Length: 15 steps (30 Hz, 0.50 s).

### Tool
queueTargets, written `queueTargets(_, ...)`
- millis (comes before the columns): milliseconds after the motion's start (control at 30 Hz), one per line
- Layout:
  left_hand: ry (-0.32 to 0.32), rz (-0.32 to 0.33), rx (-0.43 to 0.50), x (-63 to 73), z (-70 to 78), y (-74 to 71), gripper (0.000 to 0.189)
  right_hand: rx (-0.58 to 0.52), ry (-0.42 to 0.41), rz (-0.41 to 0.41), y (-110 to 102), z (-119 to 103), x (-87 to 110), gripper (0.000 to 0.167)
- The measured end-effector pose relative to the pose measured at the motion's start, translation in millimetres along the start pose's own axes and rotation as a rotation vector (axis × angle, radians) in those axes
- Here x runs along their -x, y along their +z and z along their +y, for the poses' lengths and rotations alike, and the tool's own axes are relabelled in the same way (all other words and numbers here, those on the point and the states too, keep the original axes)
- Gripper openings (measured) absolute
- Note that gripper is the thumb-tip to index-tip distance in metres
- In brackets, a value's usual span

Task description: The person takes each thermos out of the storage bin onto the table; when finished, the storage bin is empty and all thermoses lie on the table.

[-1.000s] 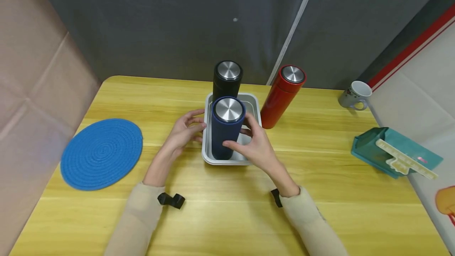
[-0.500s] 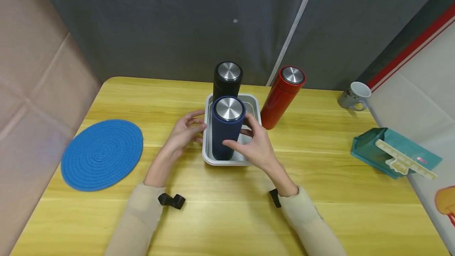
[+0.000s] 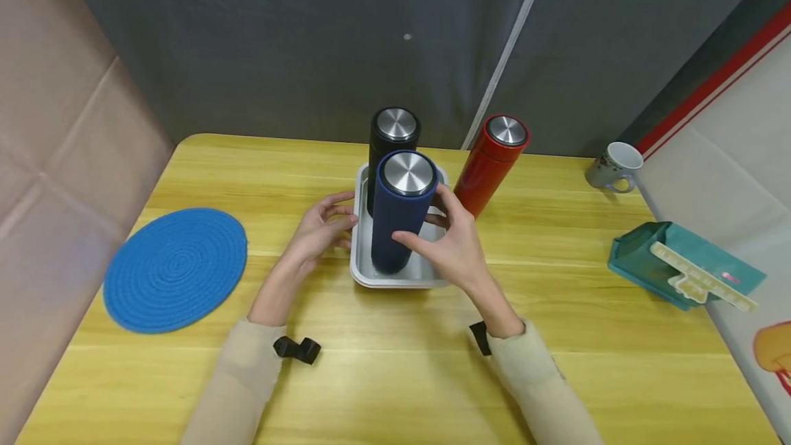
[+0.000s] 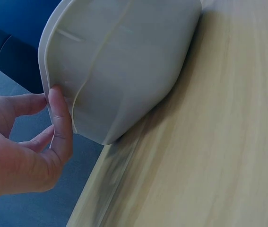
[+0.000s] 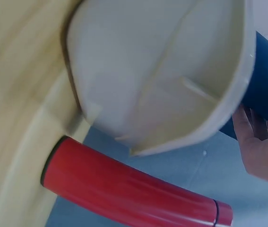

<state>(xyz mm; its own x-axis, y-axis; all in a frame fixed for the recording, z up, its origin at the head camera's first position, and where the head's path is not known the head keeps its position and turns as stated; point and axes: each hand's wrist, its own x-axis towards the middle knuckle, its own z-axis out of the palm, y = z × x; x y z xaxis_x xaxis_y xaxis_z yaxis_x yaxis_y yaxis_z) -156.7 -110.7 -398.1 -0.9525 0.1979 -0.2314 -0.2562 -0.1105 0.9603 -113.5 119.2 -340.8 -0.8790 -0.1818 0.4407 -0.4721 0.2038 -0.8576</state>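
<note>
A dark blue thermos flask [image 3: 398,229] with a brushed-metal lid is in my right hand [image 3: 453,244], which grips it from the right side, thumb in front. It is over the grey-white plastic bin [image 3: 356,263]; whether its base touches the floor is unclear. Behind it, in the bin, a black thermos flask [image 3: 384,139] stands upright, partly hidden. My left hand [image 3: 314,231] holds the bin's left rim; in the left wrist view, finger and thumb [image 4: 60,120] pinch the rim. A red thermos flask [image 3: 491,167] stands on the table right of the bin, close behind my right hand.
A round blue woven mat [image 3: 176,270] lies at the left of the wooden table [image 3: 383,376]. Back right stands a patterned mug [image 3: 612,170]. A teal bag with a pale clip [image 3: 686,266] lies at the right edge. A dark grey partition [image 3: 278,47] rises behind.
The blue flask has moved slightly upward and to the right with my right hand in the last half second. My left hand has stayed at the bin's rim.
</note>
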Motion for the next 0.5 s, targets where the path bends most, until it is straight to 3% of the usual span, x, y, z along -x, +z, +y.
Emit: queueTargets(500,0.003,0.015,-0.042,2.0,2.3,1.3,0.050,0.002,-0.060,0.061,-17,-16,-8.0,0.069)
